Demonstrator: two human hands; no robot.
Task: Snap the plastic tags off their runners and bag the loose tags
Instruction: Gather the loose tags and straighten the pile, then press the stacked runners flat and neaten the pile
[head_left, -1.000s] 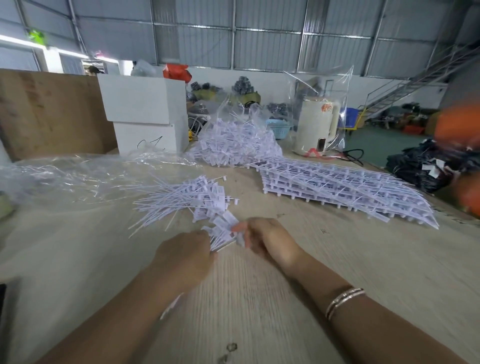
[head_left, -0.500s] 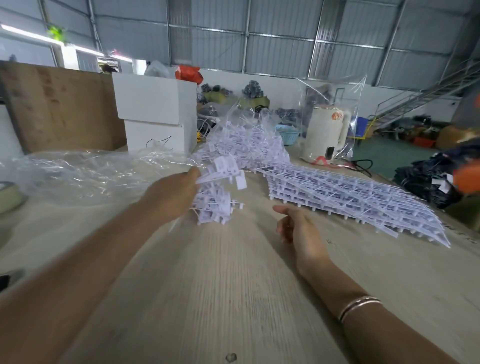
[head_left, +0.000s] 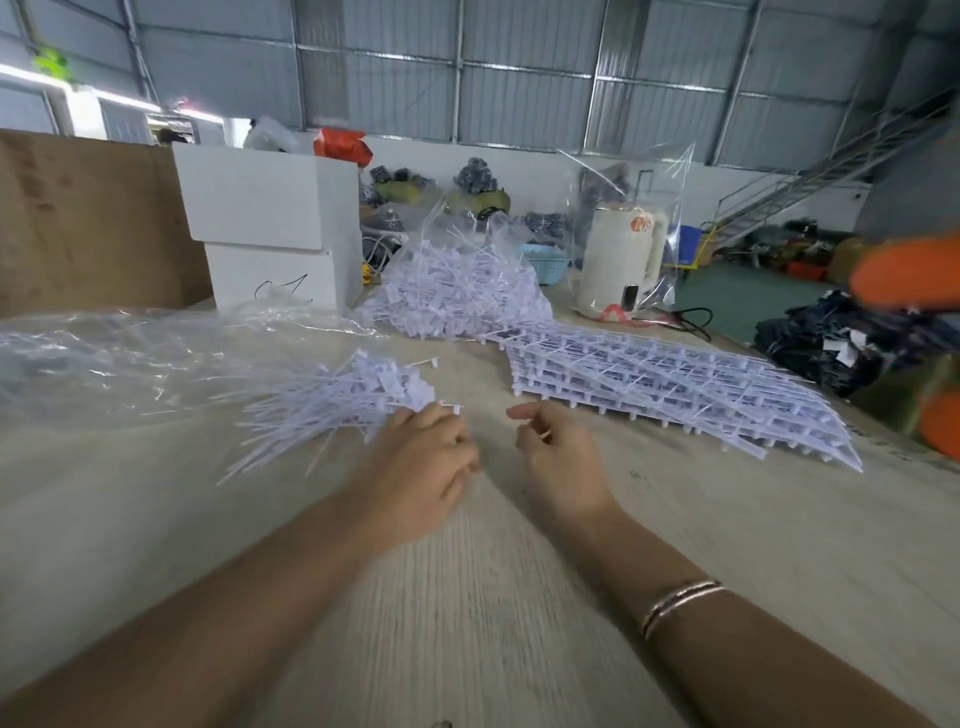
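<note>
A heap of loose white plastic tags (head_left: 343, 402) lies on the wooden table (head_left: 467, 597) left of centre. My left hand (head_left: 421, 467) rests at the heap's right edge, fingers loosely curled, fingertips touching the nearest tags and gripping nothing. About a hand's width to its right is my right hand (head_left: 561, 457), also loosely curled and empty as far as I can see. Flat runner frames with tags still attached (head_left: 649, 379) are stacked beyond my right hand. Behind the heap, an open clear bag holds many tags (head_left: 457, 291).
A crumpled clear plastic bag (head_left: 104, 358) spreads over the table's left side. Two stacked white boxes (head_left: 270, 223) and a brown board (head_left: 78, 218) stand at the back left. A white kettle inside a plastic bag (head_left: 618, 260) stands at the back right.
My left hand lifted a bundle of tags from between both hands, carried it left and set it on the heap. My right hand let go and stayed near the centre.
</note>
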